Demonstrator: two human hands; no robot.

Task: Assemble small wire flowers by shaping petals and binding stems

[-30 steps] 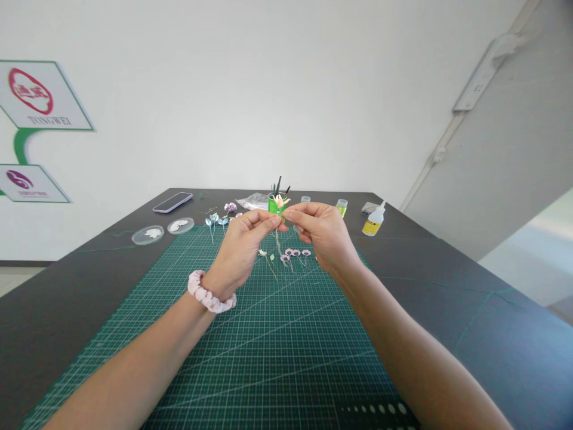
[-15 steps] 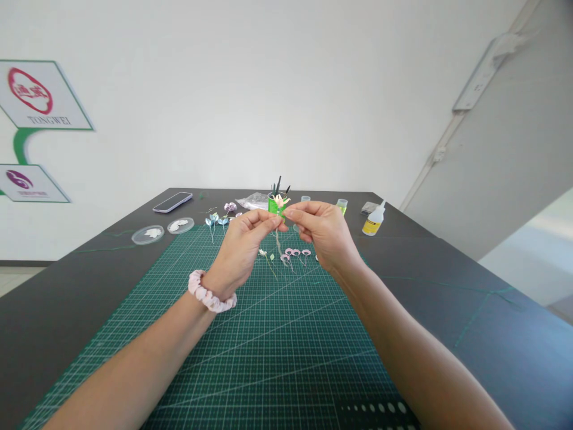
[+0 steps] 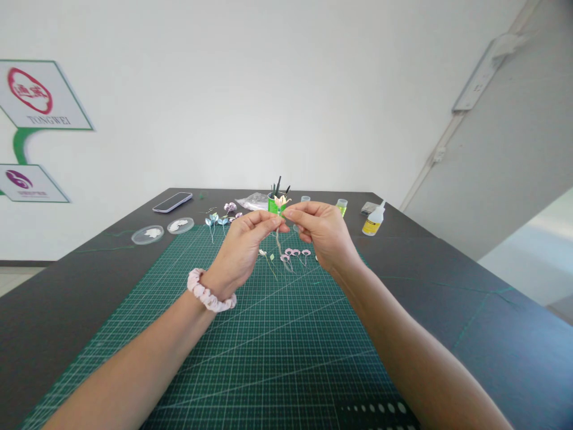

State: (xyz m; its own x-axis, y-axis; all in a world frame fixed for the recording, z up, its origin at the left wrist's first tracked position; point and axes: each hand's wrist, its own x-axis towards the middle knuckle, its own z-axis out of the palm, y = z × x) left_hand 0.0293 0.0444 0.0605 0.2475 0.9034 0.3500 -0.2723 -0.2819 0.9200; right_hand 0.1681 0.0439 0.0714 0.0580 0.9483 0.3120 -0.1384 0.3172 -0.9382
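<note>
In the head view a small pale pink artificial flower (image 3: 280,202) stands upright on a thin stem (image 3: 278,239). My left hand (image 3: 245,239), a pale scrunchie (image 3: 210,294) at its wrist, pinches the stem below the bloom between thumb and fingertips. Close to the flower's base, my right hand (image 3: 326,230) is closed in a pinch; what lies in its fingertips is too small to make out. Beneath the hands, several pink looped wire pieces (image 3: 296,253) and a thin sprig (image 3: 271,258) lie on the green cutting mat (image 3: 277,340).
Behind the hands stands a green pot of tools (image 3: 271,205). A glue bottle (image 3: 373,221) is at the right; a phone (image 3: 172,202) and two dishes of white pieces (image 3: 147,235) sit at the left. Blue flowers (image 3: 213,220) lie near the mat's far edge.
The flower has turned slightly and its petals show at a different angle. Both hands keep nearly the same place and grip.
</note>
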